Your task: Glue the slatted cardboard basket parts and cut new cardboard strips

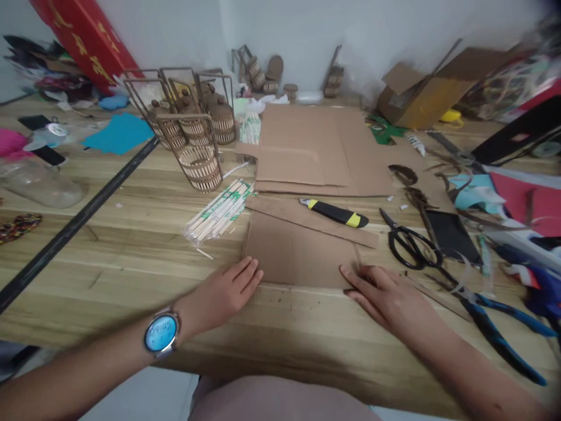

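A flat piece of brown cardboard (302,257) lies on the table in front of me. My left hand (230,286) rests flat at its near left corner, fingers stretched out, palm down. At the near right corner is my right hand (381,292); its index finger lies on the cardboard and its thumb sits at the edge, with the other fingers curled. A narrow cardboard strip (315,225) lies across the far part of the piece. On that strip rests a black and yellow utility knife (337,213). Black-handled scissors (409,242) lie to the right.
Blue-handled pliers (495,327) lie near my right forearm. Wrapped wooden sticks (221,210) are at left, before small bamboo baskets (199,166). Larger cardboard sheets (302,143) lie behind, with an open box (433,88) at back right. A black strip (83,216) crosses the left side.
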`<state>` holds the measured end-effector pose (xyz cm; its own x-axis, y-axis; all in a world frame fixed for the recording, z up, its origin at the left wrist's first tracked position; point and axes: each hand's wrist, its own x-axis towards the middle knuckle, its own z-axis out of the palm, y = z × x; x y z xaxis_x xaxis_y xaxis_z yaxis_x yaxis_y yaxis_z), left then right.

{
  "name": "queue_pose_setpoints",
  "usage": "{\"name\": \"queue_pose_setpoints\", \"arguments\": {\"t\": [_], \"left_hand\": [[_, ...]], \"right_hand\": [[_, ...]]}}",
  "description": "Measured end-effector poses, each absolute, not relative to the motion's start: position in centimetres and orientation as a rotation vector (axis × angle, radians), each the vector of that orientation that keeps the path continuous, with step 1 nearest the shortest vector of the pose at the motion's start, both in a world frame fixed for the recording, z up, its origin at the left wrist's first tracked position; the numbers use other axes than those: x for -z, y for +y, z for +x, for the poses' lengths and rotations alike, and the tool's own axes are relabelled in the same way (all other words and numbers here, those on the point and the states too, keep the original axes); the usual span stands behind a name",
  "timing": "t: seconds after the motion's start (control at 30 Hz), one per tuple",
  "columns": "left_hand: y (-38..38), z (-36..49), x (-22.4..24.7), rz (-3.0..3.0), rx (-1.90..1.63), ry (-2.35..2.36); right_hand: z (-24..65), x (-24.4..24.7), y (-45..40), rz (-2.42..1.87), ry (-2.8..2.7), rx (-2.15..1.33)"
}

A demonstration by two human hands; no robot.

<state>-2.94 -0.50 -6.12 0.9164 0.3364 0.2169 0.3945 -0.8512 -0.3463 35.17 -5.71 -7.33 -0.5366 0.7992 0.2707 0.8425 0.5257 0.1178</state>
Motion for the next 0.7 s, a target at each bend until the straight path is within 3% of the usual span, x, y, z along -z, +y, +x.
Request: {"name": "queue_pose_setpoints", "arguments": {"t": [0.23, 0.43, 0.6, 0.7], "left_hand": [[-1.0, -2.8, 6.6, -2.775, 0.134, -0.647], [-1.3, -2.6, 6.7, -2.812, 0.071, -0.737], [-1.6, -2.5, 6.9, -2.842, 0.074, -0.779], [-1.6, -2.6, 7.0, -2.856, 0.058, -0.818]], "right_hand": [[34.0, 3.6, 1.9, -1.581, -2.38, 0.203], [35.1, 4.7, 8.9, -1.713, -2.47, 0.045], [35.6, 4.1, 7.7, -1.771, -2.254, -0.06], [35.0, 2.7, 4.0, -1.753, -1.955, -0.453]]}}
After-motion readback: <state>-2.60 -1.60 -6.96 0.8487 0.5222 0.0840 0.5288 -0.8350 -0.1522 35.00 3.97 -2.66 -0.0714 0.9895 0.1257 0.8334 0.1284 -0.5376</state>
